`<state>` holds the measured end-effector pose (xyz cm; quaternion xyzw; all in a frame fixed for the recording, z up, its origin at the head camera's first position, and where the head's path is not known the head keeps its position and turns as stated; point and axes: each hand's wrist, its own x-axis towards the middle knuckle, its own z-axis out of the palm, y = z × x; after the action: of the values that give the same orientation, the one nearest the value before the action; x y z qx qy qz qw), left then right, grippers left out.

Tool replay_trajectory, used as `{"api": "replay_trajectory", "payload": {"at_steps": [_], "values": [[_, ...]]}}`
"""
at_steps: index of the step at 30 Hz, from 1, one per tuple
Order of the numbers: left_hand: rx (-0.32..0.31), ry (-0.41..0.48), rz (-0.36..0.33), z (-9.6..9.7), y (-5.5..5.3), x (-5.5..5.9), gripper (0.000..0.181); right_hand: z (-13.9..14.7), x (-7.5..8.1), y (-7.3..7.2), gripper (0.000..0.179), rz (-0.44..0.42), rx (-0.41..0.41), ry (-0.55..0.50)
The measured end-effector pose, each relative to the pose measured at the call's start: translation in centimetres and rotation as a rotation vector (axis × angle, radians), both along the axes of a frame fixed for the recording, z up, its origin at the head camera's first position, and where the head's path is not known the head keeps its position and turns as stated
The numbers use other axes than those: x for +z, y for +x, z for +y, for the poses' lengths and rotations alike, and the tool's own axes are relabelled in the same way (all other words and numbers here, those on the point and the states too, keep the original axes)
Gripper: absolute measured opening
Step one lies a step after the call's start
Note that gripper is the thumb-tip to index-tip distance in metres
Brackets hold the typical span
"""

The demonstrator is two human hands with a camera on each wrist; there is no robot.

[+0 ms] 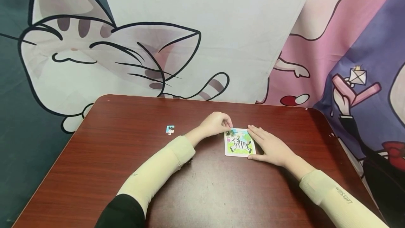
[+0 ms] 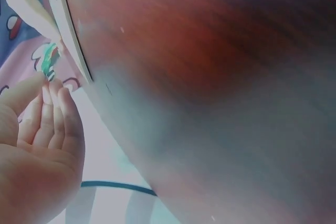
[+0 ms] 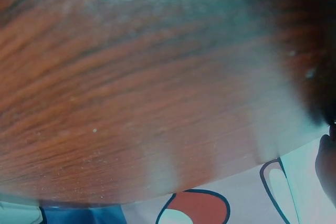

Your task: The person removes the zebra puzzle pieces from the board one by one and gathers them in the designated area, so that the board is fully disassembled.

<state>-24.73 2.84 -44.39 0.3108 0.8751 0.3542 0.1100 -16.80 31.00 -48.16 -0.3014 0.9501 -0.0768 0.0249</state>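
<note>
- Cream fabric sleeve on the left arm lies nearest, black cloth at its near end. Matching cream sleeve with dark lettering on the right arm.
- Noted. State of the left hand?
- Thumb and fingertips pinch a small, dark-green puzzle piece at the far left corner of the square, white-bordered zebra puzzle board. The piece's exact fit cannot be told.
- And the right hand?
- Fingers straight, thumb spread away from them. Fingertips touch the board at its far right corner; thumb lies at the near right corner. Right wrist view shows mostly tabletop; only a dark, blurred bit of hand at its right edge.
- Position of the board?
- Flat on the reddish-brown wood-grain table, between the hands, toward the far edge. Second small piece, blue with black and white, lies well apart to the left.
- Background?
- Hanging cloth printed with a white cartoon cat, beyond the far edge; pink and purple areas at right.
</note>
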Motion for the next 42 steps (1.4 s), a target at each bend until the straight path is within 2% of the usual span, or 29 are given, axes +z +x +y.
{"api": "replay_trajectory", "payload": {"at_steps": [15,25,36,42], "values": [[0.031,-0.031,0.014,-5.6,-0.8,0.5,0.004,0.0,0.1,0.1,0.105,0.003,-0.003,0.003],[0.064,-0.065,0.023,-9.7,-0.8,0.9,0.008,-0.2,0.3,0.2,0.105,-0.003,-0.009,0.013],[0.108,-0.061,-0.003,-12.7,-0.8,-0.1,0.007,-0.2,0.4,0.1,0.104,-0.005,-0.007,0.021],[0.131,-0.078,0.012,-13.6,-0.7,-0.8,0.008,-0.1,0.4,0.2,0.104,0.000,-0.003,0.015]]}}
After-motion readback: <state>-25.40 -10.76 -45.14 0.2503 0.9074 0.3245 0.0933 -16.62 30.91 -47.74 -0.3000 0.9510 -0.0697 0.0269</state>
